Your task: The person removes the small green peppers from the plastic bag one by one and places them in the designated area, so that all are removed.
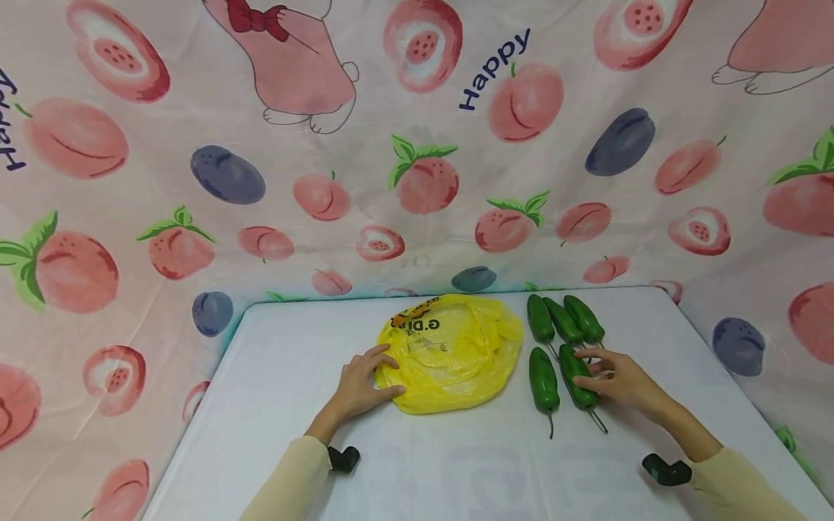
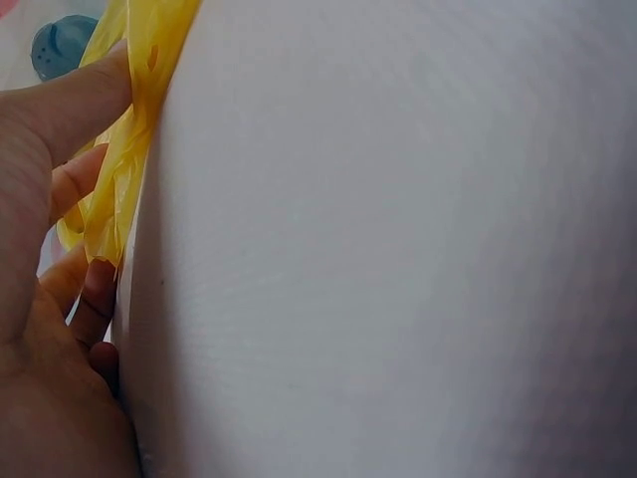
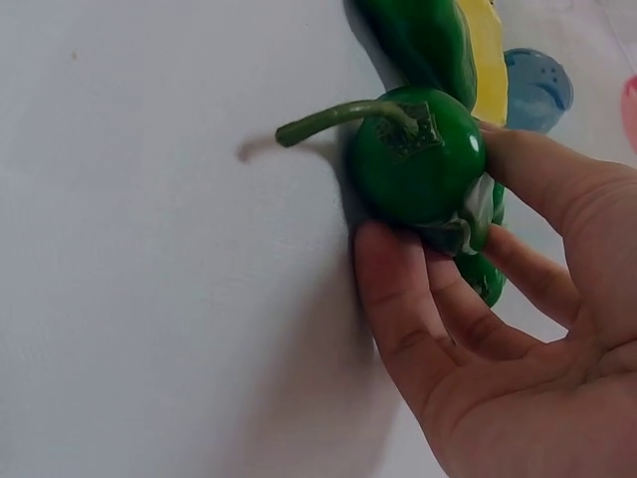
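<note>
A crumpled yellow plastic bag (image 1: 449, 362) with black print lies flat on the white table. My left hand (image 1: 365, 380) holds its left edge, thumb on the near side and fingers on the far side. In the left wrist view, a fold of the bag (image 2: 134, 149) lies between the thumb and the curved fingers. My right hand (image 1: 622, 380) grips a green pepper (image 1: 573, 373) at the front right of the group. The right wrist view shows this pepper (image 3: 413, 164) stem end first, with the thumb on one side and fingers on the other.
Left of the held pepper lies another green pepper (image 1: 544, 380). Behind them are three more: a left one (image 1: 539, 318), a middle one (image 1: 563, 322) and a right one (image 1: 584, 320). A fruit-patterned cloth (image 1: 365, 166) hangs behind the white table (image 1: 293, 333).
</note>
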Motion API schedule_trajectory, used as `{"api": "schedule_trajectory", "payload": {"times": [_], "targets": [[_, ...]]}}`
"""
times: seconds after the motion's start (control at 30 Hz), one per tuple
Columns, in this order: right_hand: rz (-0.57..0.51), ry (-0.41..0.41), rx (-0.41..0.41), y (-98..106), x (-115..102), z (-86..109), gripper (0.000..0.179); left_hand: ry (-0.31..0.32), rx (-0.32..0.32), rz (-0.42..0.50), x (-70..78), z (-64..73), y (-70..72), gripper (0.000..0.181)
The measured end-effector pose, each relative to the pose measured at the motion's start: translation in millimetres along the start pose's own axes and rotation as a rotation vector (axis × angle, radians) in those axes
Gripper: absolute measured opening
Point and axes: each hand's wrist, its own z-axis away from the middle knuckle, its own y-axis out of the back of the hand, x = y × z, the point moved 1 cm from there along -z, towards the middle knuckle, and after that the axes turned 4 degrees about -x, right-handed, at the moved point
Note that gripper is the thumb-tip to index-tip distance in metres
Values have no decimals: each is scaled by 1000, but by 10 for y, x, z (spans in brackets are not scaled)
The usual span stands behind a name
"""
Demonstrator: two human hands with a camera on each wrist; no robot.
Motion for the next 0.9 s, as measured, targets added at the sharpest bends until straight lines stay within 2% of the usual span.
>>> {"api": "schedule_trajectory", "payload": {"times": [0.9], "targets": [[-56,-27,-13,-3,79,22,61,2,-1,-21,-18,-10,-20,40]]}}
